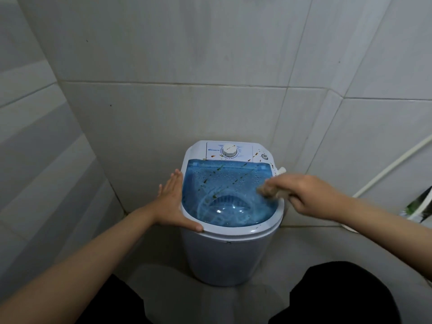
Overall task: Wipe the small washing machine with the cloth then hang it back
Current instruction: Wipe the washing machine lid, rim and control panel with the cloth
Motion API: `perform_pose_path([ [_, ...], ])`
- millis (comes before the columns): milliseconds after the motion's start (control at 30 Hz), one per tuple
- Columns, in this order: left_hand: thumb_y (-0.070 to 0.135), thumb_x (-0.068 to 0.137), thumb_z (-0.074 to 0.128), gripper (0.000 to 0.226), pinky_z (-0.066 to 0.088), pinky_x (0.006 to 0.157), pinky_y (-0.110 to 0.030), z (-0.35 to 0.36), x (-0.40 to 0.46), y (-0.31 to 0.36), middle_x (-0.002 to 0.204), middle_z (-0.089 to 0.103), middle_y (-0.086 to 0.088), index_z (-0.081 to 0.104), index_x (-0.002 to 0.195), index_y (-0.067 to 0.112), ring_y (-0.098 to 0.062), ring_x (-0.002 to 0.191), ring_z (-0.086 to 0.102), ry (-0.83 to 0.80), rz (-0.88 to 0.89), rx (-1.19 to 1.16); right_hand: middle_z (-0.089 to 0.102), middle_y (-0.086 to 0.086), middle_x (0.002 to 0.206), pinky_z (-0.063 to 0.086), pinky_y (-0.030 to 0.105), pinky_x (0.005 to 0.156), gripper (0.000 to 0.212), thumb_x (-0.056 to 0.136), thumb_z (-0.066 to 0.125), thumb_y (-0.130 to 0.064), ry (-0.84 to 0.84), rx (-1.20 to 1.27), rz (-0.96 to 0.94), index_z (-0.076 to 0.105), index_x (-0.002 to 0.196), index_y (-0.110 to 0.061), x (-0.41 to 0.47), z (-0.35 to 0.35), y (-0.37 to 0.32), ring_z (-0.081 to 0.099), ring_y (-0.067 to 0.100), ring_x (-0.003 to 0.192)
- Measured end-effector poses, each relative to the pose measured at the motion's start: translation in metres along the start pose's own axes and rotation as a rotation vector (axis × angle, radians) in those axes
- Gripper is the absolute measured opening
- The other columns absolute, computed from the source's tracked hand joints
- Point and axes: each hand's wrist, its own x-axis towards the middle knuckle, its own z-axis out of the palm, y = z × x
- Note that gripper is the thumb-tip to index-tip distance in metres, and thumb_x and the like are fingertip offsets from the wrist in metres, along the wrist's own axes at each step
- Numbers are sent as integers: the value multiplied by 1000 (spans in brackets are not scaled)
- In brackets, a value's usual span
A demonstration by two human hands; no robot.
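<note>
In the head view, a small white washer [230, 251] stood on the floor in a corner, close to the grey tiled wall [177, 43]. Its blue see-through lid [224, 192] was shut, and brown and green spots dotted the lid and the white panel behind it. A round white knob [229, 151] sat in the middle of that panel, and a small grey button [264, 156] sat to its right. The left hand [171, 202] lay flat against the left side of the washer, fingers straight and close together, with the thumb on the front rim. The right hand [304, 192] was closed in a fist around a pale cloth [272, 191], which was blurry and showed only a little. The cloth touched the right edge of the lid. A white hose [388, 168] curved along the wall on the right. Both arms were bare, and dark clothes [339, 298] showed at the bottom.
</note>
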Motion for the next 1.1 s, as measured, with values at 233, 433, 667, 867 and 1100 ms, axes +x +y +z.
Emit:
perform_pose_path([
  [233,91,28,62,164,-16,114,-47,2,1,-1,151,-39,1,-33,142,19,-16,138,-33,6,1,-23,72,14,112,45,26,79,29,86,57,-4,346,0,535,64,114,-11,71,9,85,65,34,103],
  [433,91,29,62,164,-16,114,-47,5,3,-2,147,-43,2,-38,139,20,-16,137,-35,-3,1,-18,70,8,117,53,37,89,44,82,47,1,186,13,602,63,117,-21,102,38,111,63,31,108],
  [667,91,26,62,165,-16,114,-44,5,3,-2,150,-39,2,-34,141,20,-15,138,-33,14,12,-44,66,14,121,51,39,85,48,82,54,-1,24,-165,573,57,127,-16,87,43,106,61,35,108],
  [867,93,22,59,168,-15,113,-43,4,1,3,153,-35,0,-30,143,18,-14,139,-30,31,12,-53,65,14,123,53,39,85,48,82,54,-3,-17,-231,502,55,129,-14,59,46,77,61,34,109],
  [1100,92,22,60,168,-14,112,-42,3,-2,4,154,-32,-1,-28,144,17,-12,138,-30,38,22,-61,62,13,120,52,38,76,44,82,51,-3,-88,-296,565,51,124,-14,25,51,38,63,34,101],
])
